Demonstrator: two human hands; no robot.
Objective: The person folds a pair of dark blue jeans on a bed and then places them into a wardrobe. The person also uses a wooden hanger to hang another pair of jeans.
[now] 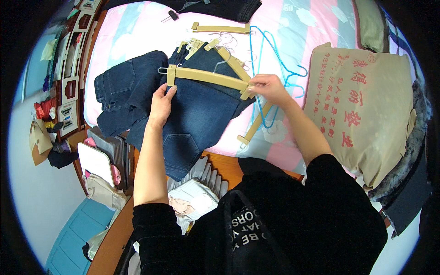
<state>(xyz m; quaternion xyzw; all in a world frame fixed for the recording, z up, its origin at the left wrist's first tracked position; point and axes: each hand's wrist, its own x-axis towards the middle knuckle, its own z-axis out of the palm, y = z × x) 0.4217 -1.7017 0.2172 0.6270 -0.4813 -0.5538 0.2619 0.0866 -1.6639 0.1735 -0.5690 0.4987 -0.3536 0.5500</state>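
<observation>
A beige plastic clip hanger (209,76) lies across the top of dark blue jeans (199,113), between my two hands. My left hand (163,101) pinches the jeans' edge just beneath the hanger's left clip. At the other end, my right hand (266,88) has its fingers closed on the right clip. Beneath and behind are more jeans on beige clip hangers (235,63). A folded pair of dark jeans (120,80) rests to the left. Blue wire hangers (275,55) lie beyond my right hand, over another beige hanger (256,125).
The bed (127,24) has a pink, white and grey cover. At its far side are a loose beige hanger (220,29) and a black garment (220,8). A large tan bag with red writing (364,103) sits right. Folded cloths (194,199) lie below the bed edge.
</observation>
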